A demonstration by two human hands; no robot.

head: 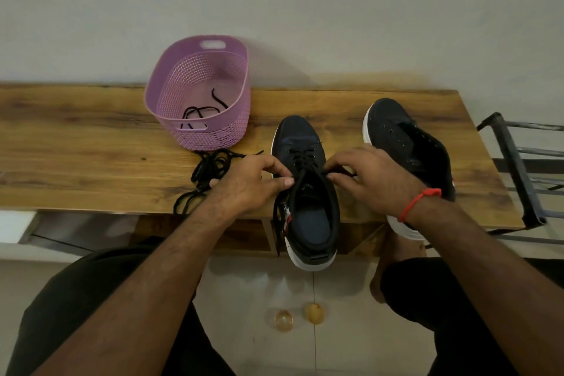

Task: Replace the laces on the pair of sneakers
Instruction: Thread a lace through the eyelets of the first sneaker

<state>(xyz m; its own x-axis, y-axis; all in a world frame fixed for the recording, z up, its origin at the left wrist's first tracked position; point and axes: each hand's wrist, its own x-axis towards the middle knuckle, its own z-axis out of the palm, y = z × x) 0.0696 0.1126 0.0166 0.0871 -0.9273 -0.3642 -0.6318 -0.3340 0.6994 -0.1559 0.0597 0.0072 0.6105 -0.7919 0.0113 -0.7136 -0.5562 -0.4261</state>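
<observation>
Sneaker (308,192) half laced on our counter (91,137), our left hand (253,183) and right hand (372,180) each pinching its lace (300,174), second sneaker (406,143) unlaced beside

Both forearms bare, reaching forward over the near edge of the desk (91,143), converging toward its middle. Left hand (247,183): palm down, fingers (274,166) curled, thumb and forefinger pinching a lace strand (300,175). Right hand (372,180): palm down, knuckles up, fingers curled, tips pinching the same lace at the opposite side. Hands near each other, not touching. Red band (419,201) around right wrist.
</observation>
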